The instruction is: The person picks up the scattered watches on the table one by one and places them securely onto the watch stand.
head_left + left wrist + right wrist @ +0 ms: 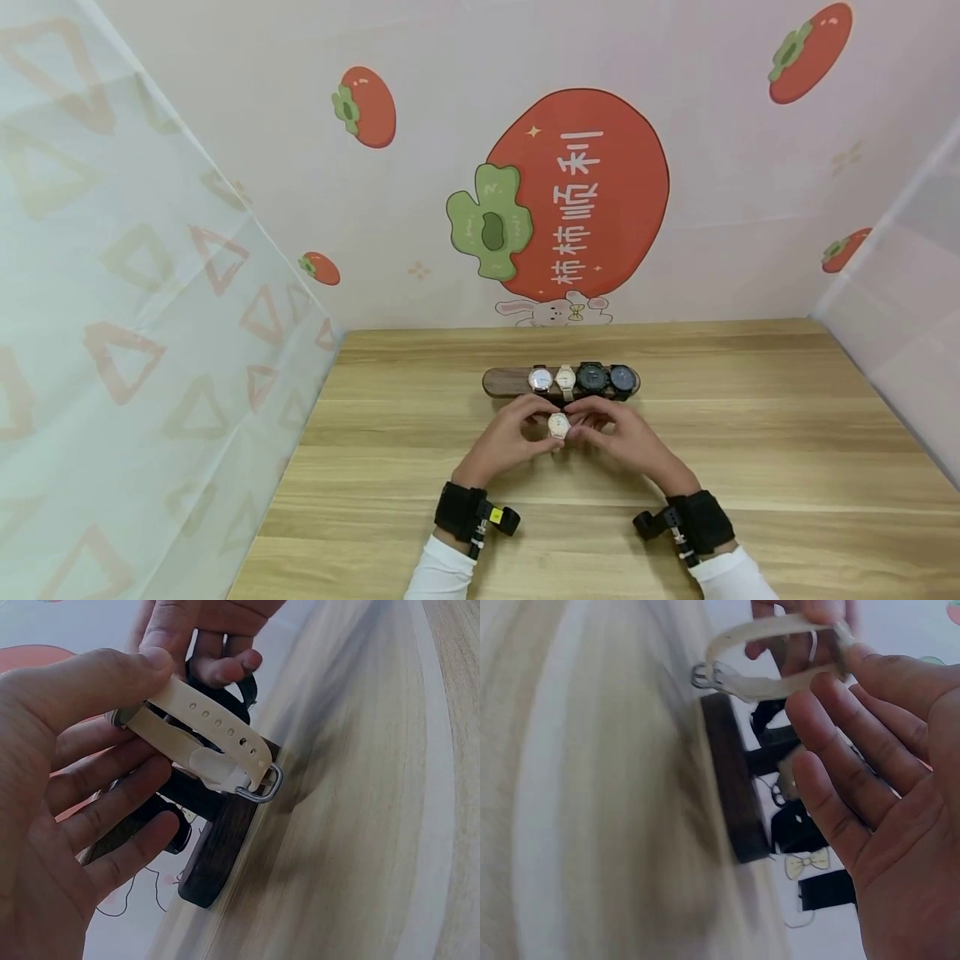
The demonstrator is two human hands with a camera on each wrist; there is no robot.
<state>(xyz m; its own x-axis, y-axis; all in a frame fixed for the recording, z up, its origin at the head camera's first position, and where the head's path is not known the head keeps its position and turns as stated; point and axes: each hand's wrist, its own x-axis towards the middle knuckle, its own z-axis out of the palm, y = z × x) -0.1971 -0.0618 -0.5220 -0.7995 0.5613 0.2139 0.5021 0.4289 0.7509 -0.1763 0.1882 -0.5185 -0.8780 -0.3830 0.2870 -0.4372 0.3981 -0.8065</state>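
Note:
A wristwatch (558, 426) with a cream strap and pale dial is held up in front of the watch stand. Its strap (217, 720) forms a loop through a silver buckle in the left wrist view. My left hand (512, 442) pinches the watch by its case side, between thumb and fingers. From the other side, my right hand (622, 437) grips the case end too; in the right wrist view its thumb and index finger meet at the watch case, with the other fingers (840, 765) spread loosely below.
Just beyond the hands lies a dark wooden watch stand (506, 382) with rounded ends. On it sit a silver watch (540, 380), a cream watch (566, 379) and two black watches (592, 377). A printed cloth wall (420, 208) rises behind the wooden table (390, 467).

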